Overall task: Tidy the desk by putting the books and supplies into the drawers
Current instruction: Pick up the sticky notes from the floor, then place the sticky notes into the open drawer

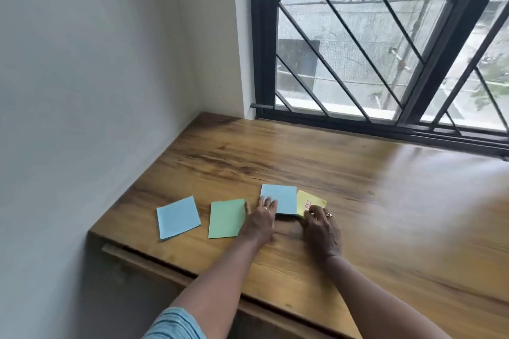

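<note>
Wooden desk (358, 201), four paper pads near front edge: two blue (178, 217) (279, 198), one green (226, 218), one yellow (309, 201). Left hand (260, 219) spread flat on second blue pad, right hand (321, 224) pinching yellow pad's corner. Risk: loose sheets fanning or sliding off if lifted unevenly.

No legible writing on the papers laid out on the wooden bench (358, 201).

The only mark in sight is a small reddish label or stamp on the yellow pad (312, 201), at the fingertips of the right hand (321, 231); it is too blurred and too small to read. The remaining sheets show plain faces.
</note>
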A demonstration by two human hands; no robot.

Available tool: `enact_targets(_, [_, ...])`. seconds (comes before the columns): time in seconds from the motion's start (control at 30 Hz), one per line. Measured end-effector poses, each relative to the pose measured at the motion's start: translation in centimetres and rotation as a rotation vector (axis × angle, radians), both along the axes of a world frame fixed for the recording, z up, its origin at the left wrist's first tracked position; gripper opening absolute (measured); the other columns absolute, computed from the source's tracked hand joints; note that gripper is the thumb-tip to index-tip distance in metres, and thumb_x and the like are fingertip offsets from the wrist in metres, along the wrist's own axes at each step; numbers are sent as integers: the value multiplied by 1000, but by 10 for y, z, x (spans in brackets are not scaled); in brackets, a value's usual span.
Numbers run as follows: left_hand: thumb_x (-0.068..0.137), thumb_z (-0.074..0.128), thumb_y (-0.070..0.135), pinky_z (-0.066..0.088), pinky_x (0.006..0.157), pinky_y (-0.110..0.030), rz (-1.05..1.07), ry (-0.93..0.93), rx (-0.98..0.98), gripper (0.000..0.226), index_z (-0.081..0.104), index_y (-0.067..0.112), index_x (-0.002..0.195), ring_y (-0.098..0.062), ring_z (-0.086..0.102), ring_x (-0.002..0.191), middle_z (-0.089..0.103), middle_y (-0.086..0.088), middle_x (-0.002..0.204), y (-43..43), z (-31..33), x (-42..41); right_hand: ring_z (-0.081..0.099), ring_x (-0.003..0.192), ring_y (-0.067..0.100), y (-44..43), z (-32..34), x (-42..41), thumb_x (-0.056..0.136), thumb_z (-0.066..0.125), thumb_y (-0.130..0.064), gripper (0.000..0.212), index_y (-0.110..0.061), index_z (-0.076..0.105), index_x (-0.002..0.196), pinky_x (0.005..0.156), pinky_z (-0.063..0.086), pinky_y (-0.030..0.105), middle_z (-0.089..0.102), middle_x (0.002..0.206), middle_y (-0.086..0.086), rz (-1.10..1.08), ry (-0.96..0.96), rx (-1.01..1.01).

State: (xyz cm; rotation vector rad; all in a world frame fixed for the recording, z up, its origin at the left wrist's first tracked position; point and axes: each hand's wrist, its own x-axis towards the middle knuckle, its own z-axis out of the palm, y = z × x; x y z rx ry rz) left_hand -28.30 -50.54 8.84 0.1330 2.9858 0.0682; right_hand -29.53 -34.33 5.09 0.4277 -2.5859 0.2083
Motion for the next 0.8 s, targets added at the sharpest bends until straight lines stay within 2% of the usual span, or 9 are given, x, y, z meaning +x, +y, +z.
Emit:
enact_targets(0.1, [101,35,18,8,117,-55,21,81,82,48,28,11,148,-23,18,146,26,-5,156,-15,-4,16,65,67,28,0,1,8,67,61,-23,19,-8,72,70,55,53,27,68,79,10,-10,12,24])
enact_targets(0.2, [79,68,4,37,106,-51,-40,273,160,47,61,5,125,-28,57,123,62,-11,129,-37,-8,41,66,70,32,-10,3,24,68,70,-17,14,-4,71,75,58,54,30,68,82,14,-20,-14,-14])
enact_targets(0.3, [66,70,4,54,86,-45,-94,354,126,38,74,8,104,-25,71,98,74,-9,105,-63,-21,74,67,70,32,-34,8,54,77,44,-19,31,-4,71,79,59,56,31,68,84,15,-23,-23,-57])
enact_targets(0.37, [77,47,13,55,85,-42,-146,338,122,39,74,8,105,-26,71,98,73,-9,107,-77,-30,102,67,73,32,-55,10,84,80,42,-18,30,-5,70,81,60,57,32,68,88,15,21,-15,-79])
enact_targets(0.5, [95,29,27,55,85,-41,-147,185,177,49,70,5,113,-27,68,105,70,-11,115,-91,-48,149,70,85,30,-85,5,146,82,43,-17,35,-5,73,93,68,56,30,71,97,13,140,-9,-69])
enact_targets(0.6, [100,20,26,55,85,-38,-135,249,268,54,67,6,118,-25,66,110,66,-8,123,-90,-49,172,68,102,27,-94,-16,191,82,43,-21,40,-7,71,106,87,53,31,70,111,10,235,-66,5])
enact_targets(0.67, [93,22,19,37,108,-31,-177,235,278,51,43,8,139,-20,42,135,36,-3,148,-87,-44,185,63,112,25,-96,-26,211,82,41,-23,44,-9,69,114,107,35,28,66,122,8,221,-135,12])
enact_targets(0.73, [88,4,22,10,117,-29,-221,148,270,59,8,13,146,-15,5,144,-1,3,151,-88,-41,197,61,115,23,-100,-25,220,81,40,-26,48,-9,68,116,112,15,26,64,125,7,150,-194,3])
enact_targets(0.8, [82,4,23,20,116,-34,-209,249,249,67,21,9,146,-18,14,142,10,-1,151,-90,-46,197,62,114,22,-106,-21,222,79,39,-28,50,-9,69,114,111,12,24,65,123,6,102,-238,7])
